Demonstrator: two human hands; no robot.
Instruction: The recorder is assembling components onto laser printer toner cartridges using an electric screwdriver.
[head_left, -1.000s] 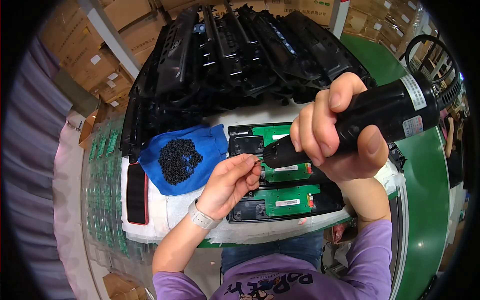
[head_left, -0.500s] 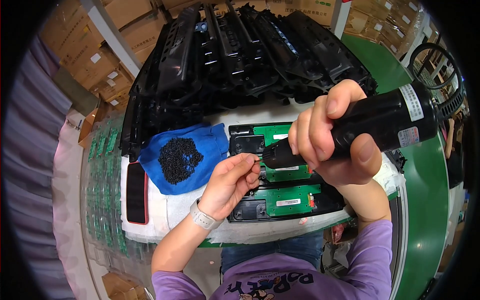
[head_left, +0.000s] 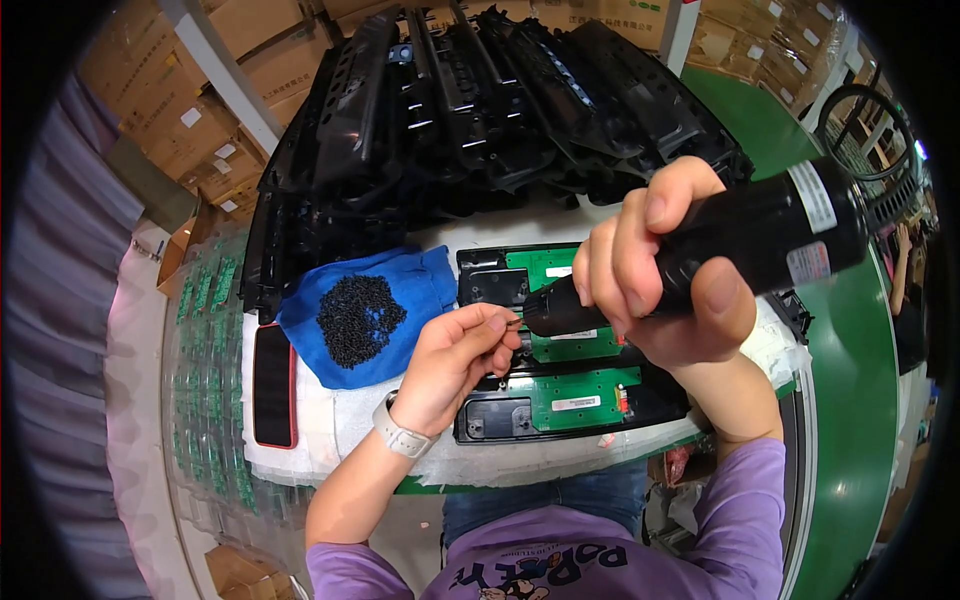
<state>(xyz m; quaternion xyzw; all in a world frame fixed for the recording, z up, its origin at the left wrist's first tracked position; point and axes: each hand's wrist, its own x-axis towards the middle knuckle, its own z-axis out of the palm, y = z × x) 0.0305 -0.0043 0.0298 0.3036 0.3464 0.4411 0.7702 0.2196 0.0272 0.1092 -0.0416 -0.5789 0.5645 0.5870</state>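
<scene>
My right hand [head_left: 665, 275] is wrapped around a black electric screwdriver [head_left: 770, 235], tilted with its nose down toward the left. My left hand [head_left: 460, 355] pinches thumb and forefinger together at the tip of the driver's bit; whatever small piece is between them is hidden. Below both hands lie black plastic panels [head_left: 487, 418] carrying green circuit boards [head_left: 600, 385]. The middle panel is partly covered by my hands and the tool. To the left of them, small black screws [head_left: 350, 325] are heaped on a blue cloth [head_left: 425, 275].
Long black plastic housings [head_left: 460, 130] are stacked across the far side of the table. A phone with a red edge [head_left: 274, 385] lies at the left. Clear trays with green boards [head_left: 205, 380] stand beyond it. A cable [head_left: 890, 205] runs from the driver's back end.
The screwdriver and my right hand have shifted slightly to the left, with the driver turned a little. My left hand keeps its pinch at the bit, almost unmoved.
</scene>
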